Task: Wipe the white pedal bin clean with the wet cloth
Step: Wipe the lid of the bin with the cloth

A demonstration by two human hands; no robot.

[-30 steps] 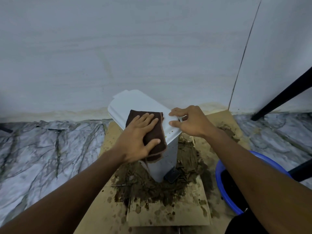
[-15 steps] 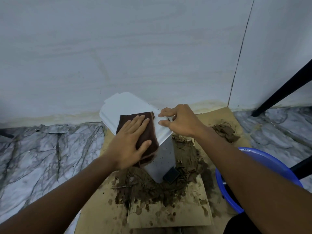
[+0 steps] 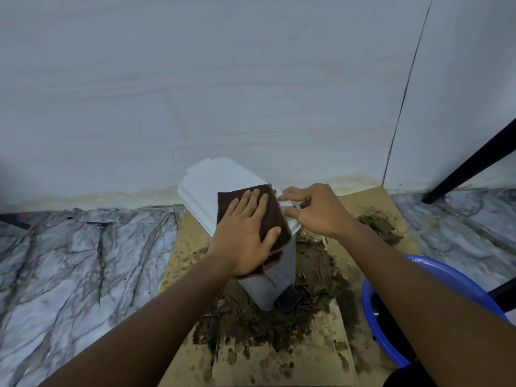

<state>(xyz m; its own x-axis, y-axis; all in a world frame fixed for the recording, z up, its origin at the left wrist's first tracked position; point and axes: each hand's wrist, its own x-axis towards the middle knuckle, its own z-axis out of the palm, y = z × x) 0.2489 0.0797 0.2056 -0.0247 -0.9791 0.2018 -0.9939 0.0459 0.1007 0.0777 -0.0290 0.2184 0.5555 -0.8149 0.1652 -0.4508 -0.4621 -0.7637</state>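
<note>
From the head camera, looking down over both forearms, the white pedal bin [image 3: 282, 280] stands directly under the hands, close to the pale wall [image 3: 223, 79]. The left hand [image 3: 245, 233] lies flat on the brown cloth [image 3: 226, 201], its fingers [image 3: 252, 201] straight and together, the thumb spread to the side, pressing the cloth onto the lid [image 3: 203, 188] rather than gripping it. The cloth covers the near part of the lid beneath those fingers and drapes past the heel of the hand down the bin's front. Just beside the left fingertips, the right hand [image 3: 315, 213] has its fingers [image 3: 296, 191] curled, the thumb opposed to them, pinching the lid's edge at its corner. Below the left wrist, at the foot of the bin, sits the black pedal [image 3: 289, 298]. The bin rests on a sheet of cardboard [image 3: 190, 247] smeared with wet brown dirt [image 3: 265, 325] (thickest around the bin's base, with another clump beyond the right wrist). Under the right forearm is a blue basin [image 3: 365, 303]; what it holds I cannot tell. Grey veined marble floor [image 3: 69, 261] spreads out from the left arm, and a black slanted leg [image 3: 469, 163] crosses far beyond the right hand.
</note>
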